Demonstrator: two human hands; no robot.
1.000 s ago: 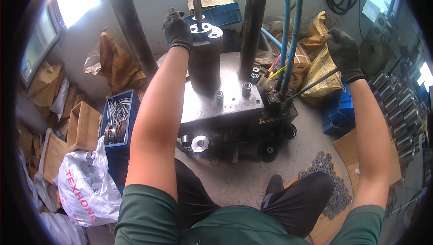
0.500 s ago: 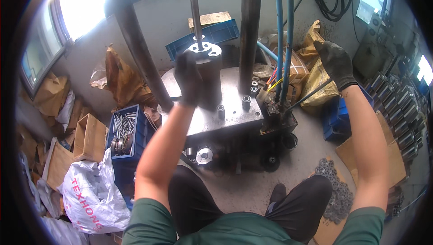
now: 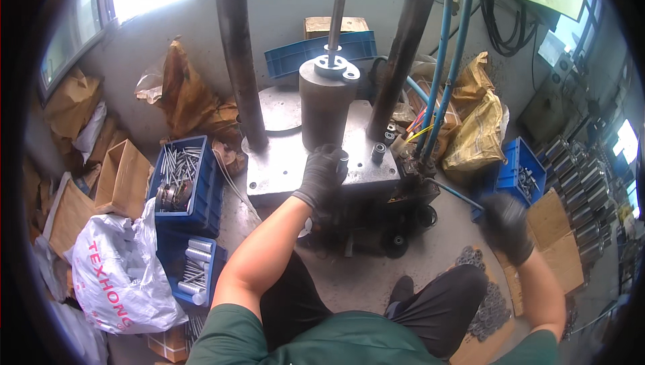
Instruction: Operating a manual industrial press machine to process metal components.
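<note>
My left hand (image 3: 322, 175), in a dark glove, is at the front edge of the press's steel table (image 3: 275, 175). Its fingers close around a small metal bushing (image 3: 343, 157), whose top shows beside the fingertips. Whether the bushing still rests on the table cannot be seen. Behind it stands a thick grey cylinder (image 3: 327, 109) with a light flanged part (image 3: 328, 66) on top and an upright steel rod (image 3: 338, 19) rising from that. My gloved right hand (image 3: 507, 228), blurred, is closed at the outer end of the press's lever (image 3: 455, 193), low on the right.
Another bushing (image 3: 378, 152) stands on the table, between two steel columns (image 3: 240, 62). At left are blue bins of metal pins (image 3: 180, 165) and a white sack (image 3: 127, 277). Several ring parts (image 3: 494, 308) lie on cardboard by my right knee; a blue bin (image 3: 521, 163) stands beyond.
My left hand has come down from beside the tall cylinder to the bushing at the table's front. My right hand has swung down, and the lever has dropped with it. The view has shifted.
</note>
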